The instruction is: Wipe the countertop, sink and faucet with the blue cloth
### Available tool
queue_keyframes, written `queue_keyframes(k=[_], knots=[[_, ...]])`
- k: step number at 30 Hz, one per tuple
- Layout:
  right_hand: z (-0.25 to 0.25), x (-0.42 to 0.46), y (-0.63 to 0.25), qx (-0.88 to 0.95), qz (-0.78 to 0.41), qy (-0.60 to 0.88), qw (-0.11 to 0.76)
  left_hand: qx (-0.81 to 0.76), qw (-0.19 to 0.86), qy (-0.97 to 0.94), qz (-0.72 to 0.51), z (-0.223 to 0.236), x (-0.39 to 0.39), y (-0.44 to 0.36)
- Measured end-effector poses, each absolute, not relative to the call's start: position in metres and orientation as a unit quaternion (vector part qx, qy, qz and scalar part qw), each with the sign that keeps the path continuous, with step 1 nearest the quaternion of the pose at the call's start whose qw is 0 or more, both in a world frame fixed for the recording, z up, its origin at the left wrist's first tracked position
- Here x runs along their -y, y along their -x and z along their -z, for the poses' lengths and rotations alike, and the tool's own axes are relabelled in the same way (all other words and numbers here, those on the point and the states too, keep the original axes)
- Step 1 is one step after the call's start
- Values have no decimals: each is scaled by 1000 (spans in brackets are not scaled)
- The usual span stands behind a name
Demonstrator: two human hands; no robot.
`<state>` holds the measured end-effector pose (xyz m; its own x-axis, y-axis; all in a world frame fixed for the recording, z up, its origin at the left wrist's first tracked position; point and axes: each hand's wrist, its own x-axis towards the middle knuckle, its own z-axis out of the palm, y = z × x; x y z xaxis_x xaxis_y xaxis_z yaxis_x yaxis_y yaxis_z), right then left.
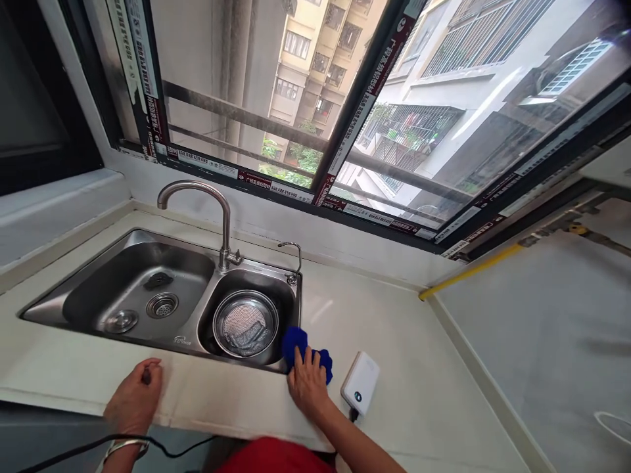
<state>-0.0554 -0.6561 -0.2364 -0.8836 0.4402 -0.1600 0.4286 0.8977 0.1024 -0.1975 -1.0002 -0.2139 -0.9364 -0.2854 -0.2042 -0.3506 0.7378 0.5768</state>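
My right hand (308, 384) presses a crumpled blue cloth (294, 343) onto the countertop at the front right corner of the sink. Part of the cloth hangs over the sink's rim, and part sticks out past my fingers. Near the counter's front edge, left of the small basin, my left hand (135, 394) has its fingers curled in, with nothing visible in them. A metal strainer bowl (225, 303) sits in the right basin (207, 309), with a crumpled, shiny clear item (249, 336) inside. A white power bank (361, 383) with a plugged-in cable lies right of my right hand.
The larger left basin (89, 289) holds a drain (162, 305), a round metal strainer (121, 321) and a dark object (158, 281). A tall faucet (225, 223) and a small dispenser spout (298, 253) rise behind. A black cable (98, 440) crosses my left wrist. A yellow pipe (468, 272) runs along the right wall.
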Motion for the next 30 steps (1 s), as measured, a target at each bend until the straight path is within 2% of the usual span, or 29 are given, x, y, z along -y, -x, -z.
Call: queue_keyframes(k=[2, 5, 8, 10, 18, 30], knots=[[237, 666, 43, -980, -18, -186, 75, -937, 34, 147, -316, 221, 1003, 197], [237, 667, 27, -991, -4, -130, 7, -948, 14, 114, -296, 228, 1008, 197], [239, 668, 19, -995, 2, -75, -67, -951, 47, 84, -293, 228, 1013, 197], [240, 676, 21, -996, 12, -42, -84, -951, 62, 71, -294, 226, 1015, 197], [228, 741, 87, -997, 70, -18, -11, -959, 17, 112, -261, 224, 1006, 193], [218, 832, 197, -981, 144, 115, 65, -956, 60, 154, -242, 217, 1005, 195]])
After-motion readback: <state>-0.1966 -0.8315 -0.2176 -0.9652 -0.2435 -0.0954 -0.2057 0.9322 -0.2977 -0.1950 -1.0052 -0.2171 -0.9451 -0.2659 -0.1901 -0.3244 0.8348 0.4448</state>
